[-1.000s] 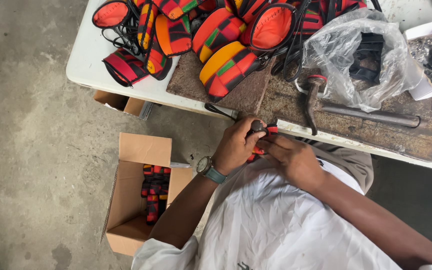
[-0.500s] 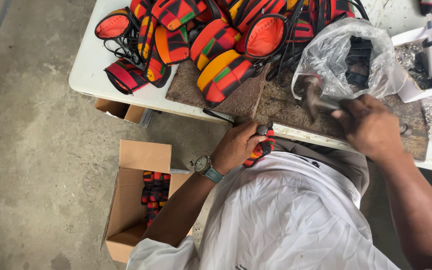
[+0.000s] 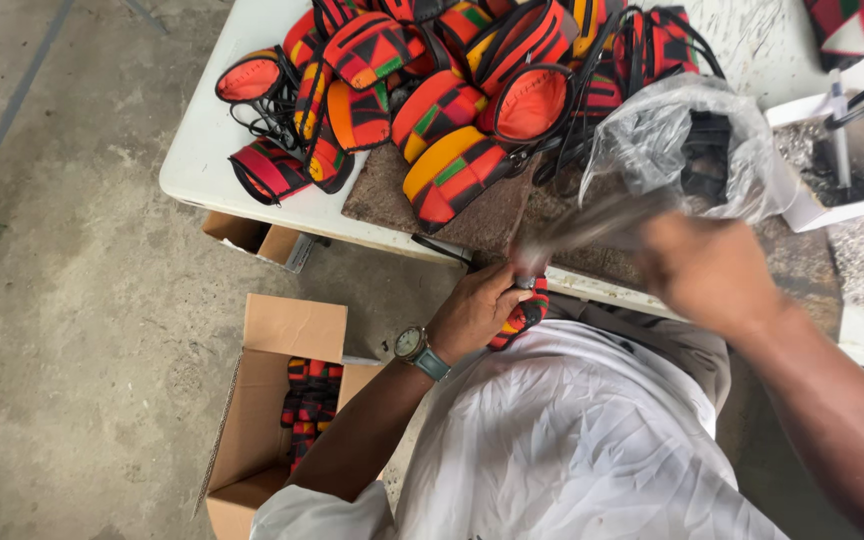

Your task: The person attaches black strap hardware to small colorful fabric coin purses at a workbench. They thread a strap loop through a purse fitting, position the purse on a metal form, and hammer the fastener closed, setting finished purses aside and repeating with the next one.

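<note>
A person's left hand (image 3: 477, 312), wearing a wristwatch (image 3: 414, 347), is closed around a small red, black and orange fabric piece (image 3: 522, 316), pinning it against the near edge of a white table (image 3: 202, 150). The right hand (image 3: 707, 272) is raised just above the table and gripping a hammer (image 3: 592, 222), which is blurred by motion, its head over the fabric piece. Beyond the hands, a brown worn board (image 3: 482, 215) lies on the table, with a heap of colourful fabric pouches (image 3: 432, 90) behind it and a clear plastic bag (image 3: 687, 140) holding dark items to the right. On the concrete floor below, an open cardboard box (image 3: 272, 400) holds more of the striped fabric pieces
</note>
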Demonstrator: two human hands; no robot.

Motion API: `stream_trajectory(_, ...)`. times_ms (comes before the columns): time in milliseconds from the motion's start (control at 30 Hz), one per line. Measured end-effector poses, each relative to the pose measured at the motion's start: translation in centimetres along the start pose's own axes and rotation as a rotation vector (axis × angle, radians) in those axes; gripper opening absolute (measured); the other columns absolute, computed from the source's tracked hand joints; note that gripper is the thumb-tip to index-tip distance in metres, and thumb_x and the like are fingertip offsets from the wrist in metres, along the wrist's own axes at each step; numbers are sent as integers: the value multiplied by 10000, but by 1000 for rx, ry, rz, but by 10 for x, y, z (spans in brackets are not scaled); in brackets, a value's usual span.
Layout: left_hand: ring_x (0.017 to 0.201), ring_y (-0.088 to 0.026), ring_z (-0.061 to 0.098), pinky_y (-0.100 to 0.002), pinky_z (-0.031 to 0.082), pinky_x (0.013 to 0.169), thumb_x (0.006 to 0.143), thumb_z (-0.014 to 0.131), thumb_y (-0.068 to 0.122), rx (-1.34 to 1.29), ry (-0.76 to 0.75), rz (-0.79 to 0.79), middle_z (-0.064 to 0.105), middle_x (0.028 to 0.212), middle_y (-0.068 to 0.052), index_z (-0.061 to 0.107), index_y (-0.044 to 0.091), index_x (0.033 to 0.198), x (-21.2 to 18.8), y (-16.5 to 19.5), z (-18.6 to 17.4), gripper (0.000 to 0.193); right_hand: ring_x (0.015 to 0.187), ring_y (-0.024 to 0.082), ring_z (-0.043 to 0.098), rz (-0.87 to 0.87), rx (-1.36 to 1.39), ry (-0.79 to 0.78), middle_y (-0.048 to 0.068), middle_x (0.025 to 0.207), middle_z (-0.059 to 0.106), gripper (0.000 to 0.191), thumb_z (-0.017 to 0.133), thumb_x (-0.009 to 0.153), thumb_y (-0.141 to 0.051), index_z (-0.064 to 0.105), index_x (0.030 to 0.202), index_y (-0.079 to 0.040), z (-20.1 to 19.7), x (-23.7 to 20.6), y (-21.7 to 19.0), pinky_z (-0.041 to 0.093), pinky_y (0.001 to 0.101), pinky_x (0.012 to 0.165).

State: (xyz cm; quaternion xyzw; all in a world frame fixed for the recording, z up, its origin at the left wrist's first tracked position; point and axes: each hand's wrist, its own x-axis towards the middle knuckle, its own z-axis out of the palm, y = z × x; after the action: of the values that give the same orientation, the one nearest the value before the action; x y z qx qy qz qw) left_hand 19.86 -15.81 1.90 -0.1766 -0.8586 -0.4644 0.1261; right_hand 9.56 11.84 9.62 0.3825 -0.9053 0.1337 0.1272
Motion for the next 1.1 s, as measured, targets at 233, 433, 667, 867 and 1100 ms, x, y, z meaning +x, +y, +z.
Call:
stream_trajectory(233,960,-422,655,-468,526,793,981,685,161,41,-2,-79,672,1022,-192,589,9,1105,-9,17,-6,218,727,277,684,303,226,380,62,827,689,320,711,904,-266,600,1192,-185,-63,-25,55,557,412,681)
stream_trajectory(433,944,-434,640,-473,519,787,982,648,164,-11,23,-45,660,1021,-203,591,5,1135,-14,13,-5,228,747,245,697,224,207,389,28,845,697,341,620,973,-293,582,1302,-212,-66,-37,18,567,385,696)
stream_trajectory(667,940,-436,648,-485,511,792,1018,654,202,131,-22,-114,666,975,-211,595,13,1060,3,13,-3,202,774,268,690,-66,-291,-76,26,923,694,337,598,922,-311,615,1243,-212,-26,-21,4,567,451,837)
stream_trajectory(867,1010,-376,701,-430,555,847,1056,581,204,-24,223,-119,719,1063,-162,604,26,1149,8,-9,5,203,802,273,683,33,-230,22,52,891,672,392,699,911,-349,702,1283,-226,4,-27,45,530,410,677)
stream_trajectory(1100,983,-347,720,-409,567,829,1057,600,181,-54,265,-185,721,1045,-146,602,33,1149,23,-34,8,174,972,306,632,54,-132,47,99,1049,648,371,757,864,-367,715,1198,-212,10,1,43,525,447,829)
